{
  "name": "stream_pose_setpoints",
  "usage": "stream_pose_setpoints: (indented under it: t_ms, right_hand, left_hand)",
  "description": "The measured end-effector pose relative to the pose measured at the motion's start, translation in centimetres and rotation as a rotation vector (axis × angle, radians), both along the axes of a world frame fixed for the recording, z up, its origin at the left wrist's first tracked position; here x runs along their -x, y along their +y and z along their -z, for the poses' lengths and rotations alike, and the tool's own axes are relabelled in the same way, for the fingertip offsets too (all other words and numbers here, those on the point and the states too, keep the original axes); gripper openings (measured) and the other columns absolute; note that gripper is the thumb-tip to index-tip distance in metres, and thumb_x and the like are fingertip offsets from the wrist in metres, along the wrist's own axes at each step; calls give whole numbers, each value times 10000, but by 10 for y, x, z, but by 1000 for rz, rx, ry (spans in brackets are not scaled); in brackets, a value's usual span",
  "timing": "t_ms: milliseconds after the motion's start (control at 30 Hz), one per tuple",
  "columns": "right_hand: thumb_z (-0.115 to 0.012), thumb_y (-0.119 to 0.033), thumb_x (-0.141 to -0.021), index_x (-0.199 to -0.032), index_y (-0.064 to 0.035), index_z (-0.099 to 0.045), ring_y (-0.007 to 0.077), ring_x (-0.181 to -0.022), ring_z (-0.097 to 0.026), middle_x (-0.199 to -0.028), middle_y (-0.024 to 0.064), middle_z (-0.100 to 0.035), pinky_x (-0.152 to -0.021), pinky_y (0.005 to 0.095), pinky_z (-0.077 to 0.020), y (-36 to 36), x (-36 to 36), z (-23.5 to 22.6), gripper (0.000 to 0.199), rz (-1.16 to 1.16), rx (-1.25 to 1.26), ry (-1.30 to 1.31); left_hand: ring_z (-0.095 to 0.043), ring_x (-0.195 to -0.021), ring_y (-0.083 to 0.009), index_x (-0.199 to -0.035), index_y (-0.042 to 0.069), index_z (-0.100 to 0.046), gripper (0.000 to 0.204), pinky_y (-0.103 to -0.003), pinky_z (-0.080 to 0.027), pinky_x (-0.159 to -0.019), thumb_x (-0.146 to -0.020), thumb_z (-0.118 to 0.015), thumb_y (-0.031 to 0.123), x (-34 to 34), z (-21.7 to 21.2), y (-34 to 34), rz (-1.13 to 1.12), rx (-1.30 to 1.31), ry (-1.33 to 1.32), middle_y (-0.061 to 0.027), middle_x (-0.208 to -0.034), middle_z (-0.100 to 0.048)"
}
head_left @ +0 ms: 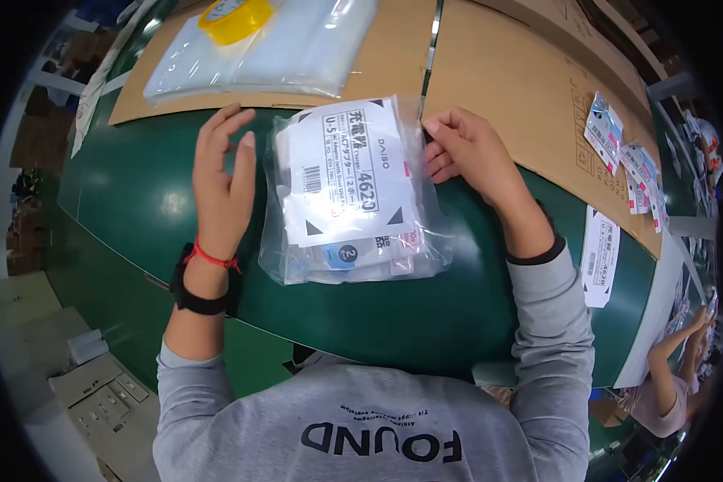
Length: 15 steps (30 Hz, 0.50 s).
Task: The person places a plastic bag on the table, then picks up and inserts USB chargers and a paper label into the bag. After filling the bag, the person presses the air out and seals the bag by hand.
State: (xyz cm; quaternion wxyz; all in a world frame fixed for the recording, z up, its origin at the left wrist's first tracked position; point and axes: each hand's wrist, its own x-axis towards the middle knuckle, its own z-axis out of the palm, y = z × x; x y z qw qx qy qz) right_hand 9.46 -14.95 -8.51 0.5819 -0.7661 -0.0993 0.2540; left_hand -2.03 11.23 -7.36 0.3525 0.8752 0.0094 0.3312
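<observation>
A clear plastic bag lies on the green table in front of me. Inside it a white printed label sheet rests over several flat packages in white, blue and pink, whose lower ends show below the sheet. Just left of the bag, my left hand is raised with its fingers apart, holding nothing. At the bag's upper right edge, my right hand has its fingers curled, thumb and forefinger pinching the clear film.
Cardboard covers the table's far side. On it lie a stack of clear bags, a yellow tape roll and several small packages at right. Another label sheet lies beside my right arm. Another person's arm shows at far right.
</observation>
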Motion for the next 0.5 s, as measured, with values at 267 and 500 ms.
stream_pose_setpoints:
  t_ms: [267, 500]
  right_hand:
    - [-544, -252, -942, -1014, -1, -598, 160, -750, -641, -875, 85, -644, -678, 266, -549, -15, 3, 8, 266, -245, -167, 275]
    - [-566, -238, -929, -1025, 14, -600, 142, -725, -638, -855, 81, -651, -678, 248, -542, -14, 3, 15, 272, -254, -232, 232]
  left_hand:
    - [-552, -1004, -293, -979, 0, -656, 192, -420, -357, -975, -823, -583, 82, -18, -41, -49, 246, -827, 345, -130, -1059, -617]
    - [-545, -1039, -290, -1000, 17, -663, 201, -428, -346, -982, -842, -567, 94, -16, -34, -51, 439, -597, 227, -129, -1091, -614]
